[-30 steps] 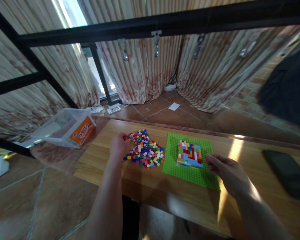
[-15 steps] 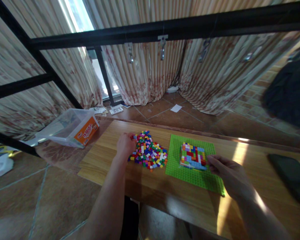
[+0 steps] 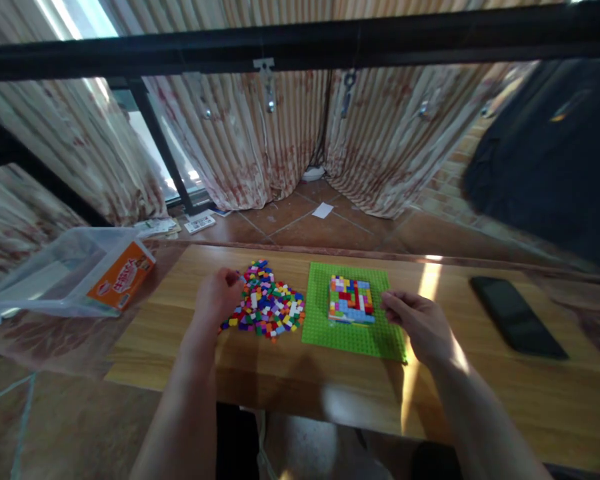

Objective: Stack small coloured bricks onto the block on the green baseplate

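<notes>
At the left edge of a heap of small colourful toy bricks (image 3: pixel 267 303), my left hand (image 3: pixel 220 293) has its fingers curled together; whatever they pinch is hidden. A flat block of joined toy bricks (image 3: pixel 351 300), multicoloured on top, sits on a green baseplate (image 3: pixel 347 343). Just right of this block, over the plate's right part, is my right hand (image 3: pixel 415 320). Its thumb and forefinger are pressed together, and anything between them is too small to make out.
A wooden table (image 3: pixel 155 347) carries the bricks and plate. A black phone (image 3: pixel 517 317) lies at its right. Left of the table stands a clear plastic box (image 3: pixel 70 293) with an orange label. A black metal bar (image 3: pixel 300 47) crosses above, before striped curtains (image 3: pixel 240 140).
The view has swung right, so the table's contents appear farther left. My left hand has drawn back slightly at the heap's left edge. My right hand stays beside the brick block.
</notes>
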Demonstrator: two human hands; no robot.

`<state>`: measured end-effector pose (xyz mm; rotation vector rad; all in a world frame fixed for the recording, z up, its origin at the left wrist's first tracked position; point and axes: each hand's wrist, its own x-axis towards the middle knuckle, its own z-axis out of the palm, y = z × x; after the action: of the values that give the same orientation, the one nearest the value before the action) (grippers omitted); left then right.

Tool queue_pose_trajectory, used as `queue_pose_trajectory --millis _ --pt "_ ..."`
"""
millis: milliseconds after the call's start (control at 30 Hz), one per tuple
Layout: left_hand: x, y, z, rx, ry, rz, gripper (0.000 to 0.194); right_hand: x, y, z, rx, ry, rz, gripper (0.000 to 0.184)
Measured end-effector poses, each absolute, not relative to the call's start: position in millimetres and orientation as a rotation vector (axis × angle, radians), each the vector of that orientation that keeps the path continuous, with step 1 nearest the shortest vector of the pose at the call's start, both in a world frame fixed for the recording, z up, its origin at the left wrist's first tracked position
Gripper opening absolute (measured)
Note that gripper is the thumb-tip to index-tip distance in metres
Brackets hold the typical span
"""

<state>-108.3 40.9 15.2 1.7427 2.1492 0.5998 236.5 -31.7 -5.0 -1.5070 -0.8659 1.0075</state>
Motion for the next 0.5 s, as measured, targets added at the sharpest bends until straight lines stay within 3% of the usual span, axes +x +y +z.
queue_pose_trajectory --millis 200,500 --pt "-63 25 16 1.455 1.504 1.015 0.024 224 -31 2 -1.387 -0.930 0.857 0.023" --pt "7 -1 14 1.353 1.105 0.793 0.027 219 -36 -1 -1.330 -1.133 0.795 0.012"
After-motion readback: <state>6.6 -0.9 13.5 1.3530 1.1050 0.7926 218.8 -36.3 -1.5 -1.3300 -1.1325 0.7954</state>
